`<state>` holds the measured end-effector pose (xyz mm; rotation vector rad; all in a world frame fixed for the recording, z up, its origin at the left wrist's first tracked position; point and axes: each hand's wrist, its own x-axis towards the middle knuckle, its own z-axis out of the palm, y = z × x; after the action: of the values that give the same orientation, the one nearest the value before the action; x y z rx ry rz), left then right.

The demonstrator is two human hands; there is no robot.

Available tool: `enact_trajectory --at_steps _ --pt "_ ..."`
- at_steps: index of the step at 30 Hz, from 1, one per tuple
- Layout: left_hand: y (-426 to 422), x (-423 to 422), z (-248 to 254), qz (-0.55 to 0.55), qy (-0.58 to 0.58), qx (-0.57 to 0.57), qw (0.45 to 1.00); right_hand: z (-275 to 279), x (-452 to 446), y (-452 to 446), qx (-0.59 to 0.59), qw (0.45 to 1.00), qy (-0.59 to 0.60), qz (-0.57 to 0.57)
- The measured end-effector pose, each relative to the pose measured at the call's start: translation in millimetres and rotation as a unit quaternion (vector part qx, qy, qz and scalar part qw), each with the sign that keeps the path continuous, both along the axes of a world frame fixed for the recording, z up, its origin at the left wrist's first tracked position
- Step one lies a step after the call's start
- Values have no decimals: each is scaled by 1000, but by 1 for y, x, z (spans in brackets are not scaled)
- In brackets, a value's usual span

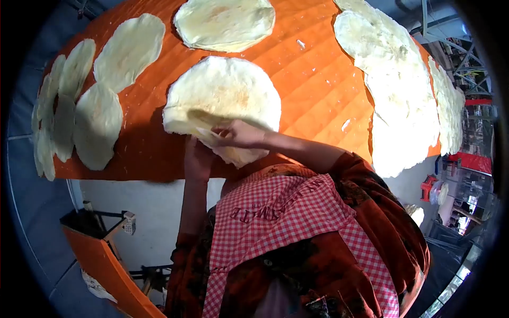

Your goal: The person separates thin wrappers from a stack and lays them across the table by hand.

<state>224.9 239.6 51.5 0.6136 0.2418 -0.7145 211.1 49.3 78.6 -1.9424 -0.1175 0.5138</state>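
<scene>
A stack of thin, pale round flatbreads (228,87) lies on the orange cloth right in front of me. Its near edge is partly lifted and folded. My right hand (241,134) pinches the lifted edge of a flatbread between thumb and fingers. My left hand (199,158) comes up from below at the same near edge, closed on it, its fingertips partly hidden by the bread. Both hands are close together, with the right one casting a shadow over the stack.
An orange-covered table (313,106) carries another flatbread pile (225,24) at the back, single-looking rounds (130,53) on the left and a long overlapping heap (403,100) on the right. Small white crumbs dot the cloth. A second orange surface (101,265) stands lower left.
</scene>
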Motion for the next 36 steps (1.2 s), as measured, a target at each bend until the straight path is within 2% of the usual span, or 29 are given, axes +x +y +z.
enact_trajectory --at_steps 1,4,6,9,14,17,18,20,24,27,29,31,32,33,34,35,36 --pt "1 -1 -2 3 1 6 1000 -1 0 -5 51 997 50 -16" --pt "4 2 -10 -12 -14 32 999 -25 -2 -7 65 996 14 -56" --pt "5 4 -3 -17 -9 54 998 -13 -4 -1 75 993 22 -87" --pt "2 4 11 -25 -19 95 995 7 -9 11 82 986 99 -102" --pt "0 6 21 -50 -43 124 990 24 -12 21 28 994 46 -97" --pt "8 12 7 -62 5 49 997 15 -10 18 52 991 78 -94" --pt "7 12 11 -63 -14 87 994 13 -10 17 68 988 95 -97" --pt "2 8 23 -62 -53 162 983 18 -11 18 56 989 109 -82" --pt "2 8 19 -60 -70 168 981 18 -10 27 17 989 106 -102" --pt "3 8 21 -65 -60 167 982 4 -5 32 -33 991 58 -118" --pt "18 14 -22 -62 -109 150 981 15 -8 38 -116 987 38 -102" --pt "30 8 -21 -30 -134 299 944 52 -11 47 -205 976 43 -57" --pt "51 10 -45 -58 -407 450 793 53 -12 51 -200 979 -23 -32" --pt "71 18 -85 -69 -643 526 552 53 -10 50 -208 974 -85 -16" --pt "80 23 -97 -79 -637 528 556 15 -3 49 -163 973 -123 -111" --pt "89 27 -108 -88 -631 530 559 -12 15 42 -205 962 -122 -134" --pt "76 25 -86 -108 -298 355 879 -1 24 20 -184 955 -147 -182"
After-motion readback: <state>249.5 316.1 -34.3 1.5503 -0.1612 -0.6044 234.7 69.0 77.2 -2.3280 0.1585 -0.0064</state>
